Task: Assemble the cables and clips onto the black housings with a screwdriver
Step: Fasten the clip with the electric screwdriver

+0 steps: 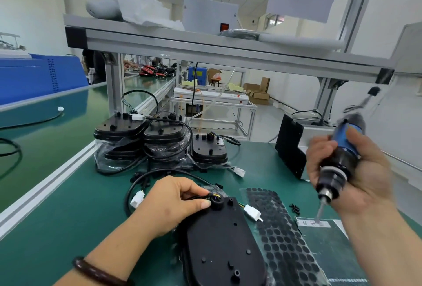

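A black housing (226,237) lies flat on the green mat near the front edge. My left hand (173,203) pinches a black cable grommet (215,201) at the housing's far end; its black cable (137,183) loops to the left and ends in a white connector (137,199). A second white connector (252,213) lies to the right of the housing. My right hand (351,176) grips a blue and black electric screwdriver (340,160), held in the air with its bit (319,213) pointing down over a small label.
Stacks of finished black housings (159,139) with cables stand behind. A sheet of round black pads (280,231) lies right of the housing, with loose black screws (295,208) beside it. A black plate (290,146) leans at the right. An aluminium shelf frame (205,46) spans overhead.
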Tool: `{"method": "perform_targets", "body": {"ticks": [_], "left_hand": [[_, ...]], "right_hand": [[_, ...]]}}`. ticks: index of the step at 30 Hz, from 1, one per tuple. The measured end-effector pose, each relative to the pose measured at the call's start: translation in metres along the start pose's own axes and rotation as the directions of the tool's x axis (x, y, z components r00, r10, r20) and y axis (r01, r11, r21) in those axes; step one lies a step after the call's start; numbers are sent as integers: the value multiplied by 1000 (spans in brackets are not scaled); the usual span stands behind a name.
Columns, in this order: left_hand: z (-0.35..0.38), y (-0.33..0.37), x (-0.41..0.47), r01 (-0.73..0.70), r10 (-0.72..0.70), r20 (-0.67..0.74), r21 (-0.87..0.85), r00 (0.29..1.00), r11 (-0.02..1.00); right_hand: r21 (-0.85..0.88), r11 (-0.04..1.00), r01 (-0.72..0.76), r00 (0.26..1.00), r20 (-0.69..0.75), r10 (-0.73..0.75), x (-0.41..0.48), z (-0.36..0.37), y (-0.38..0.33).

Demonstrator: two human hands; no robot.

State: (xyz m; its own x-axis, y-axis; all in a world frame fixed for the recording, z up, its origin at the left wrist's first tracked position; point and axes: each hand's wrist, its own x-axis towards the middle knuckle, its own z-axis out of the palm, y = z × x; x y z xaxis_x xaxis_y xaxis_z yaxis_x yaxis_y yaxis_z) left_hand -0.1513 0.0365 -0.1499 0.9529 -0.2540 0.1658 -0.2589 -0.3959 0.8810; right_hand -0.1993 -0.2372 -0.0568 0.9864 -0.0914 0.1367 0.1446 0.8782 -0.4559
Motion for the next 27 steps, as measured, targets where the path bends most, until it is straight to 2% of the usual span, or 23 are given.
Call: {"method": "perform_targets", "body": {"ticks": [2,7,11,14,17,22,27], "left_hand": [[1,0,0,-4,4,9,-13,1000,1000],[12,3,-1,-29,29,21,-3,999,1000],[15,2,-2,-38,38,-2,20,999,999],[15,3,-2,-46,46,-6,26,999,999],[16,3,-1,-40,40,-16,26,999,999],[14,3,-1,-79,79,-6,47,997,996],[13,2,-1,-105,106,-10,64,994,992]], "right_hand": [[20,999,-25,1000,-14,25,9,16,14],[-80,995,51,996,-66,-57,29,37,53],[-186,978,89,992,104,-71,37,41,75],[-357,920,159,974,211,-86,41,44,85],[-454,865,212,956,280,-87,45,50,88],[-584,765,272,944,317,-94,43,51,95],[-604,710,364,919,357,-168,40,51,100]]}}
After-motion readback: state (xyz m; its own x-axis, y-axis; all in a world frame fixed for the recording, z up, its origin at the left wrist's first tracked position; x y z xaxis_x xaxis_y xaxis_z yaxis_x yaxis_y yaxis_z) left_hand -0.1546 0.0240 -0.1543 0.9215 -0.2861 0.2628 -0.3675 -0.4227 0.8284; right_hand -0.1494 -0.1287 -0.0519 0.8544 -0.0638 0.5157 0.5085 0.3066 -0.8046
